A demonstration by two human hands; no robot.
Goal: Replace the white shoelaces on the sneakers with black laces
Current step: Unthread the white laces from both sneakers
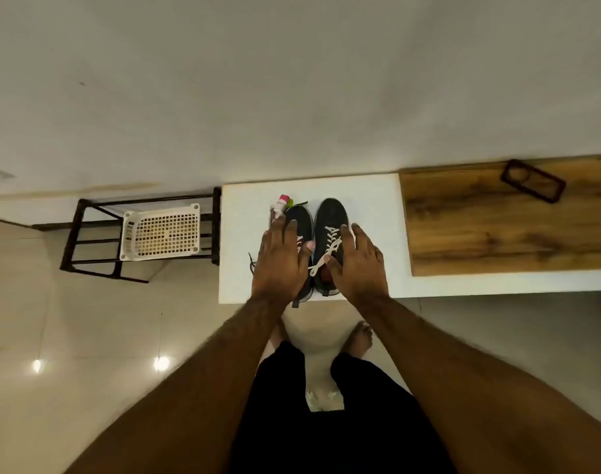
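Two dark sneakers stand side by side on the white table (367,200), toes pointing away from me. My left hand (281,258) lies over the left sneaker (299,215), fingers straight and spread, covering most of its lacing. My right hand (359,261) rests along the right side of the right sneaker (331,213), fingers spread, thumb near the white lace (330,249) and its loose bow. A black lace (251,263) pokes out on the table left of my left hand, and another dark lace end (300,203) shows beyond the left sneaker's toe.
A small white and pink bottle (281,204) lies by the left sneaker's toe. A wooden board (497,227) with a dark phone case (533,181) covers the table's right part. A black metal rack (87,248) holding a white plastic basket (162,232) stands to the left.
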